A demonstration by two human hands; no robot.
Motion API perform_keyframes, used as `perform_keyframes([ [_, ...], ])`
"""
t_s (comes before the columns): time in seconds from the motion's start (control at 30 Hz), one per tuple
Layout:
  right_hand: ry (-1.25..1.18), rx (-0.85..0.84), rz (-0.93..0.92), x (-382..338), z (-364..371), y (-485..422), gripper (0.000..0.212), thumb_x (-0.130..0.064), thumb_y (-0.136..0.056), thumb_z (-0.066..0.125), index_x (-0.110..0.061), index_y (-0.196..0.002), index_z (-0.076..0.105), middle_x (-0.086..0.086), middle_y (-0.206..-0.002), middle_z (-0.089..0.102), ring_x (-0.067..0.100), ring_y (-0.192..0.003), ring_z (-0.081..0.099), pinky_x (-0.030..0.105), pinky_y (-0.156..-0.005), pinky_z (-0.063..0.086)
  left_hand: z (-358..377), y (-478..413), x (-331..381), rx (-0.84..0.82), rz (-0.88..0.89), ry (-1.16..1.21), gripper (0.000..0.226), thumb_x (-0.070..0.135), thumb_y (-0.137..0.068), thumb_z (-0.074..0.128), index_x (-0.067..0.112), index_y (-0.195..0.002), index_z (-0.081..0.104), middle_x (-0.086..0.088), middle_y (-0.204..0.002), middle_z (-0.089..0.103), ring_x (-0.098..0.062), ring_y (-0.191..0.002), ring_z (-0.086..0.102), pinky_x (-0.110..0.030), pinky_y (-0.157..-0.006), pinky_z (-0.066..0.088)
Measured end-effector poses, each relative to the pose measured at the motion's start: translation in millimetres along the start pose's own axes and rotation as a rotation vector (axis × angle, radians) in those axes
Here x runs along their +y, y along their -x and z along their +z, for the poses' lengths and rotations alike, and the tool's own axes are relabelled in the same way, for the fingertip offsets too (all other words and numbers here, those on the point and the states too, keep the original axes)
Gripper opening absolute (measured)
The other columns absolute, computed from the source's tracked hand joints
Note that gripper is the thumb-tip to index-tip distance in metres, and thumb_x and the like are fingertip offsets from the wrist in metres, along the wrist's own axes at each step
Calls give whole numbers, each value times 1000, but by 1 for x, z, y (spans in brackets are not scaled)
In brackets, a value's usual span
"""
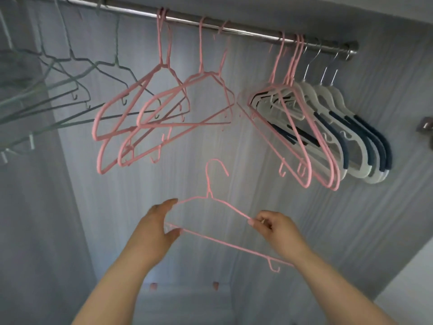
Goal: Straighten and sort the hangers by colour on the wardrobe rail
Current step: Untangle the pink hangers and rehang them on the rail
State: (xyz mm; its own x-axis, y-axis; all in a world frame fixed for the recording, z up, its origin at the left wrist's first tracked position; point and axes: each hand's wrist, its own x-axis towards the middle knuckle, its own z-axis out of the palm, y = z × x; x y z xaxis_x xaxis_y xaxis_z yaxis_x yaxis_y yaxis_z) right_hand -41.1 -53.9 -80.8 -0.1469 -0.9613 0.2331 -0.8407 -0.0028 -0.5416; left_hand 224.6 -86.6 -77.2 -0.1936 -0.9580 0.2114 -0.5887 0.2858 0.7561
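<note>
Across the top of the wardrobe, the rail [234,28] carries grey hangers [116,43] toward its left end, a crooked bunch of pink hangers [160,43] at its middle, and white-and-navy hangers [339,99] at its right end, with further pink hangers [278,57] hooked just beside and overlapping them. Below the rail and off it, 1 loose pink hanger [222,242] sits upright between 2 hands: the left hand [154,226] curls thumb and fingers round its left corner, while the right hand [274,226] pinches its right shoulder wire.
</note>
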Motion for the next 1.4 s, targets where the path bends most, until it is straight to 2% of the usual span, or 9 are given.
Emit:
perform_keyframes([
  [0.13, -72, -74, -147, 7, -2, -8, 23, -36, -83, 62, -29, -63, 56, -5, -52, 41, 6, -51, 35, 26, -53, 32, -17, -2, -26, 83, -120, -216, 71, 28, -86, 59, 33, -142, 16, -10, -151, 17, -31, -138, 16, -41, -112, 18],
  [0.27, -263, -38, -240, 2, -2, -19, 25, -21, -83, 64, -37, -65, 59, -11, -56, 45, 0, -54, 35, 23, -55, 33, -39, 5, -60, 48, -215, -395, 43, 43, -87, 50, 35, -128, 43, -13, -152, 15, -34, -140, 4, -46, -114, 11],
  [0.5, -225, 149, -371, 4, 9, -31, 27, -48, -76, 56, -30, -56, 52, -11, -50, 46, 3, -45, 36, 20, -52, 31, -73, 29, -63, 363, -61, -366, 57, 19, -68, 77, 20, -112, 40, -19, -110, 59, -46, -106, 50, -53, -89, 36],
  [0.67, -241, 220, -365, 10, 22, -42, 48, -59, -73, 55, -23, -47, 37, -10, -46, 41, 9, -45, 28, 20, -55, 25, -81, 45, -55, 260, -92, -455, 24, 33, -79, 66, 35, -104, 64, -3, -126, 58, -36, -125, 42, -53, -105, 21],
  [0.8, -184, 325, -320, 3, 38, -49, 42, -54, -74, 53, -29, -45, 36, -11, -48, 43, 12, -45, 30, 28, -56, 31, -92, 59, -44, -27, -129, -230, 22, 47, -82, 37, 36, -83, 56, 6, -81, 69, -12, -81, 64, -36, -81, 47],
  [0.9, -131, 380, -158, -7, 55, -50, 37, -56, -73, 48, -25, -76, 67, -6, -81, 61, 21, -78, 58, 34, -85, 38, -90, 65, -33, -52, -222, -53, 28, 26, -94, 45, 21, -72, 63, 8, -79, 70, -7, -63, 67, -38, -72, 55],
  [1.0, -170, 400, 25, -24, 71, -41, 45, -34, -78, 63, -7, -112, 58, 19, -112, 53, 37, -106, 51, 28, -97, 28, -81, 67, -20, -10, -208, -87, 25, 20, -92, 46, 22, -72, 60, 9, -81, 70, -5, -59, 67, -37, -74, 55],
  [1.2, -674, -9, 40, -104, 78, 30, 32, -27, -93, 46, -19, -122, 36, 3, -102, 54, 17, -94, 55, 21, -83, 41, -35, 78, 15, -198, -91, -220, 19, 18, -91, 39, 34, -86, 46, 2, -90, 67, -12, -84, 64, -32, -80, 51],
  [1.4, -719, -9, 61, -114, 53, 33, 12, -11, -95, 39, -10, -106, 41, -3, -62, 52, -2, -39, 47, 18, -53, 38, -10, 89, 46, -264, 58, -153, 12, 31, -95, 29, 30, -102, 38, 12, -111, 58, -7, -100, 58, -26, -89, 45],
])
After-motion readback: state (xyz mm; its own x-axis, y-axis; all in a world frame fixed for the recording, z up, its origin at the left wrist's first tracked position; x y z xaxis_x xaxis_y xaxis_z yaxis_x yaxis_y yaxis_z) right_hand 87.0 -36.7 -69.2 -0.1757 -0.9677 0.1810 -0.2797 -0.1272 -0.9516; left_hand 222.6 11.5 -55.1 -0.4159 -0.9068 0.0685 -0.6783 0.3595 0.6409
